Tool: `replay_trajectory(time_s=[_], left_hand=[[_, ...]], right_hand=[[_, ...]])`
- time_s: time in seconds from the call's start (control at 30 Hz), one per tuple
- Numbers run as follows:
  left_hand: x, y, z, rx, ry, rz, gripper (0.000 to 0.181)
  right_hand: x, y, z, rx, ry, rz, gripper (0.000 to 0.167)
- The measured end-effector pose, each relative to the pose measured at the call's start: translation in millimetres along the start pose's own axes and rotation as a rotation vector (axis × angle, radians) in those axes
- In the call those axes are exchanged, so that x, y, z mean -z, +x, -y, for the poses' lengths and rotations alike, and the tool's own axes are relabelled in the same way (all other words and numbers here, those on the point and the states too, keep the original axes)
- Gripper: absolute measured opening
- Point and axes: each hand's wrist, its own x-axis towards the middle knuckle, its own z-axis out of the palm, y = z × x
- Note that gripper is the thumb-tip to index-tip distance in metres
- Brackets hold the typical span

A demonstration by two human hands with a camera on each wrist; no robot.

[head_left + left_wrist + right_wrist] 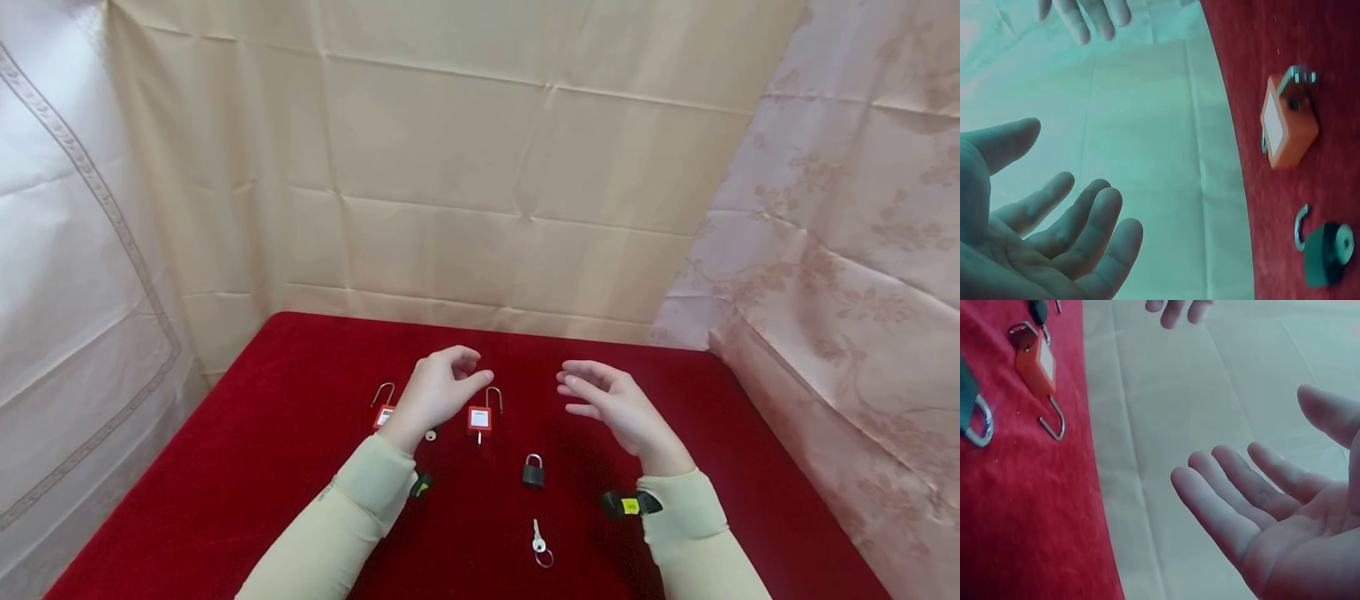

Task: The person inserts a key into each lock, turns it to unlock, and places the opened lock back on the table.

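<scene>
Both hands hover above a red cloth-covered table, palms facing each other and holding nothing. My left hand (438,390), fingers loosely bent, is nearest a red padlock (479,419) whose shackle stands open and whose key sticks out below. Under the left wrist a second red padlock (383,415), also with a raised shackle, is partly covered. Beside it a round key head (431,435) shows; the left wrist view has a dark padlock (1322,256) there. My right hand (611,404), fingers relaxed, is to the right of a small black padlock (533,472) with its shackle closed.
A silver key on a ring (539,546) lies near the table's front, below the black padlock. The red tablecloth (300,400) reaches to a beige curtain (450,167) at the back. Pale patterned fabric (862,208) hangs on the right, white fabric (67,250) on the left.
</scene>
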Motion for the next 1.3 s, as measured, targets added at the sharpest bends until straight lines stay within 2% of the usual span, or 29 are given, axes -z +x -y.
replay_trajectory(time_s=[0.17,0.4,0.67,0.77,1.03,1.3], left_hand=[[-2.7,-13.3,-1.4,-0.027,-0.029,0.005,0.032],[0.1,-26.8,-5.1,-0.04,-0.034,-0.016,0.028],[1.1,-32.8,-6.6,-0.048,-0.03,-0.012,0.027],[-0.4,-32.3,-6.2,-0.046,-0.013,-0.006,0.026],[-4.4,-31.5,-3.4,-0.041,0.03,0.011,0.025],[-5.3,-31.6,-1.6,-0.036,0.03,0.023,0.03]], right_hand=[[2,-16.1,-2,0.001,-0.048,0.015,0.053],[10,-34.3,3,0.026,-0.105,-0.012,0.05],[11,-40.0,3,0.006,-0.156,-0.031,0.048],[10,-40.2,3,-0.006,-0.21,-0.025,0.045],[6,-41.2,2,-0.039,-0.424,0.109,0.041],[-9,-43.0,4,-0.09,-0.561,0.195,0.037]])
